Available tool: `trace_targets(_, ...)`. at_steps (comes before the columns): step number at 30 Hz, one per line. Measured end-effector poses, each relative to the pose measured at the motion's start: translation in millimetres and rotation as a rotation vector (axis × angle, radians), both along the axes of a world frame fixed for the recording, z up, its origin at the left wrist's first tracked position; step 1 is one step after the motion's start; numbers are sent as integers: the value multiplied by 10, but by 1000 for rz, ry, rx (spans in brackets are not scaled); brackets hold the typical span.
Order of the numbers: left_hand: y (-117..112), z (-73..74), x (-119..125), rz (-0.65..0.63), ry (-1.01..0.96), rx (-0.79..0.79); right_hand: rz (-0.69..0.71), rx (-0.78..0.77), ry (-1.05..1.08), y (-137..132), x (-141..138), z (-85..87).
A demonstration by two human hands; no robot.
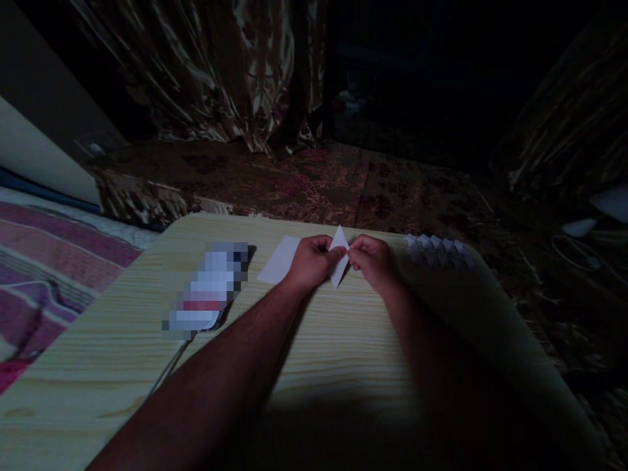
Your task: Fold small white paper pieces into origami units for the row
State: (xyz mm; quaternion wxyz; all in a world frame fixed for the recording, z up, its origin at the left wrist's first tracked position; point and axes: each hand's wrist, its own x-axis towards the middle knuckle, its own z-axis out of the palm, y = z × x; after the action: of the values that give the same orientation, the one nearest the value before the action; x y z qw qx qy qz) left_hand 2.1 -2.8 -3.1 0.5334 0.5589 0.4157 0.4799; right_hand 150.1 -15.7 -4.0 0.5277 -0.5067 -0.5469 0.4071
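A small white piece of folded paper, pointed at its upper and lower ends, is held up over the table between my two hands. My left hand grips it from the left, thumb lying across its face. At its right edge, my right hand pinches the paper between thumb and fingertips. Beside my left hand, a flat white sheet of paper lies on the table, partly covered by that hand. Right of my right hand stand several small folded paper pieces with pointed tips, set in rows.
The pale wood-grain table has rounded corners. On its left lies a pixelated phone-like device with a cable. A striped bed cover is at the left. Patterned curtains hang behind; the right side is dark.
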Motion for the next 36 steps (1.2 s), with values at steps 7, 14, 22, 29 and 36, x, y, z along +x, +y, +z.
trace_targets(7, 29, -42, 13, 41, -45, -26, -20, 30, 16, 12, 9, -8)
trace_targets(14, 40, -54, 15, 72, -127, -52, -54, 11, 85, 32, 37, -19)
trace_targets(22, 83, -41, -25, 161, -311, -17, -136, 31, 227, 116, 123, -65)
trace_targets(29, 29, 37, 13, 93, -152, 0, -106, 22, 160, 92, 83, -41)
trace_targets(36, 30, -11, 22, 9, -112, -1, -73, 26, 134, 71, 67, -41)
